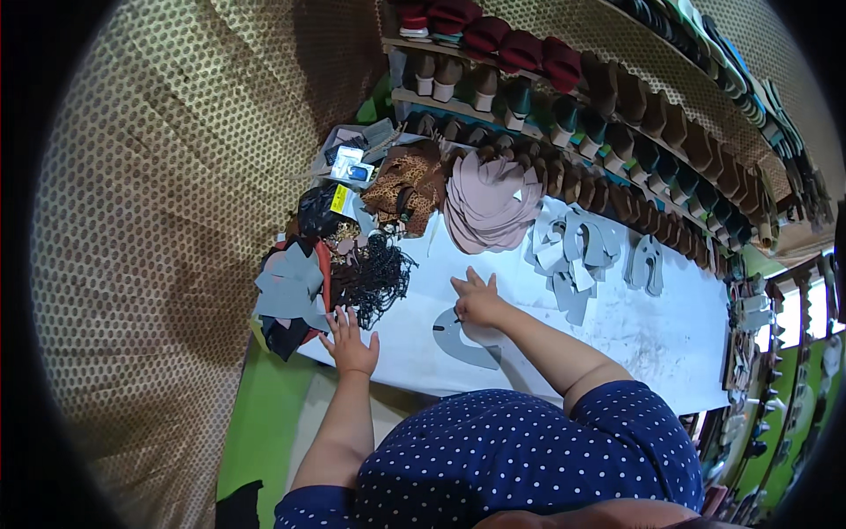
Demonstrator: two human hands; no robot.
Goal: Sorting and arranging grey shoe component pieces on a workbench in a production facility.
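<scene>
My left hand [351,344] is open at the front left edge of the white-covered table [679,353], its fingers spread. It is close to a heap of grey sheet scraps [291,280] and a tangle of black cords [379,282]. My right hand [480,301] is above the middle of the table, fingers apart and pointing away from me, with nothing visible in it. Just below it lies a flat grey curved cut-out [465,346] with a dark mark at one end. Whether the right hand touches that piece, I cannot tell.
Behind my right hand stands a fanned stack of pinkish cut pieces [489,216]. Grey U-shaped cut-outs [577,251] lie to its right, with a smaller pile [646,264] beyond. Leopard-print material [405,187] and a black plastic bag [319,210] sit back left. Shelves of shoes [564,123] line the rear.
</scene>
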